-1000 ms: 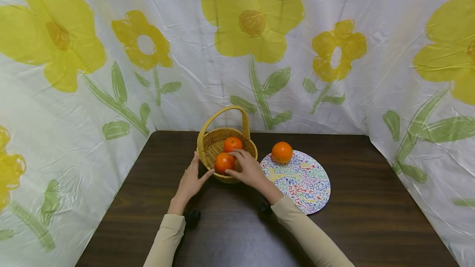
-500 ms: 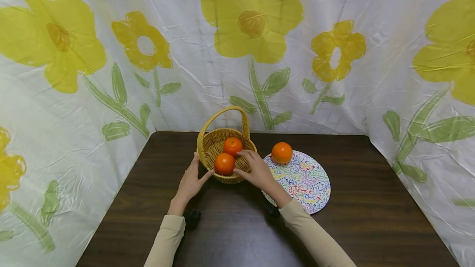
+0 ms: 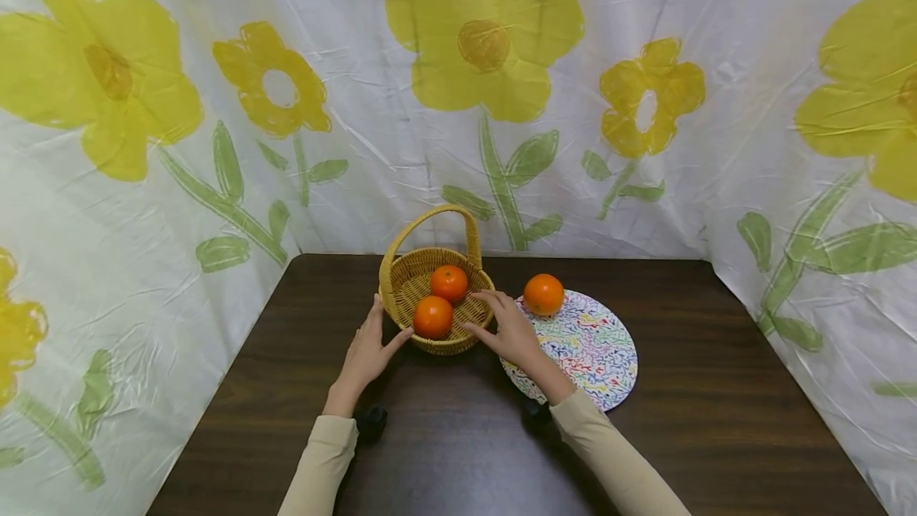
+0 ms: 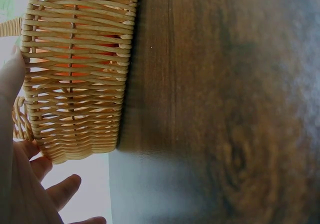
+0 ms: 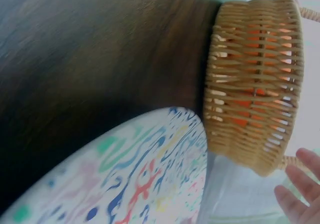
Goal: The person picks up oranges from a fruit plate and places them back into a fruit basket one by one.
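Note:
A wicker basket (image 3: 438, 347) with a raised handle stands at the back of the table. Inside it lie two oranges, a nearer orange (image 3: 433, 318) and a farther orange (image 3: 449, 283). My left hand (image 3: 365, 353) rests against the basket's left side, fingers extended, thumb near the front rim. In the left wrist view its fingertips touch the woven side while other fingers spread apart. My right hand (image 3: 517, 334) hovers at the basket's right rim, holding nothing, its fingers loosely bent. In the right wrist view its fingers (image 5: 301, 181) are apart from the weave.
Right of the basket lies a round board (image 3: 587, 349) with a multicoloured squiggle pattern. A third orange (image 3: 544, 295) sits on its back left edge. The dark wooden table (image 3: 444, 452) ends at a flower-printed curtain (image 3: 372, 181).
My right hand has let go of the nearer orange and moved right to the basket's rim. The oranges stay in place in the basket. My left hand has not moved.

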### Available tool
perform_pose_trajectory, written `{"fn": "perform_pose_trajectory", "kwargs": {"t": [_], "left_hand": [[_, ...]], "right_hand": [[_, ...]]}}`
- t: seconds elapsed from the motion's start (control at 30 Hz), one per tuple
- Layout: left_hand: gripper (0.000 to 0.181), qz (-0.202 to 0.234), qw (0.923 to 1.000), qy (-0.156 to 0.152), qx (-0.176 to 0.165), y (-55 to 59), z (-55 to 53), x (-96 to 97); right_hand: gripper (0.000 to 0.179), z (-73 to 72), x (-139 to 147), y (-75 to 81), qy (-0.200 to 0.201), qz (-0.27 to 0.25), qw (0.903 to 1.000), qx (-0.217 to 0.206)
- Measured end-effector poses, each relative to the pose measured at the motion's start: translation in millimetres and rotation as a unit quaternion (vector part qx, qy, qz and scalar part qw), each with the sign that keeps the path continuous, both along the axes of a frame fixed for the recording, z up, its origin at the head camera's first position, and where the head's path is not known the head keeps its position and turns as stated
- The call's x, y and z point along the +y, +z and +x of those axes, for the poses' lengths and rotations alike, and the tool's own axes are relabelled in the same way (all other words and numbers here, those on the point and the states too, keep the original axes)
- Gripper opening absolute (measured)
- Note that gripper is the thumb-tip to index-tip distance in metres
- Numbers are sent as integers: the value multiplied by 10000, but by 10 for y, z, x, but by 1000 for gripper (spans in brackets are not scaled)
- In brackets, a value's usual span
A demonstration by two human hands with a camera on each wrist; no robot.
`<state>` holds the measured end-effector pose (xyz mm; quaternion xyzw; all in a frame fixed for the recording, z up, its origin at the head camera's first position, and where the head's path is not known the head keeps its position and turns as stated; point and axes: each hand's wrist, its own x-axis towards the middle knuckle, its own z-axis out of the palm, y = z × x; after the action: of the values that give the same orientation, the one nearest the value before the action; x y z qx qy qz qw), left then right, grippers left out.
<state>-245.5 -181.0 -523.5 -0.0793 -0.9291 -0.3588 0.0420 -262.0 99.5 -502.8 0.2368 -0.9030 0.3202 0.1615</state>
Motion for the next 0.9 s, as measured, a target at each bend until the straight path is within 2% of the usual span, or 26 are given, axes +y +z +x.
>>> {"fn": "perform_pose_trajectory", "kwargs": {"t": [0.17, 0.37, 0.6, 0.9], "left_hand": [[85, -22, 10000, 9, -21, 6, 3, 4], [84, 49, 10000, -1, -30, 19, 13, 6], [85, -17, 10000, 8, -27, 20, 8, 4], [83, 15, 10000, -10, -27, 26, 6, 14]], "right_hand": [[54, 15, 101, -29, -125, 24, 9997, -202], [53, 11, 209, -32, -234, -10, 9997, -37], [54, 3, 327, -42, -511, -116, 9986, -109], [52, 11, 482, -71, -598, -197, 9979, 117]]}}
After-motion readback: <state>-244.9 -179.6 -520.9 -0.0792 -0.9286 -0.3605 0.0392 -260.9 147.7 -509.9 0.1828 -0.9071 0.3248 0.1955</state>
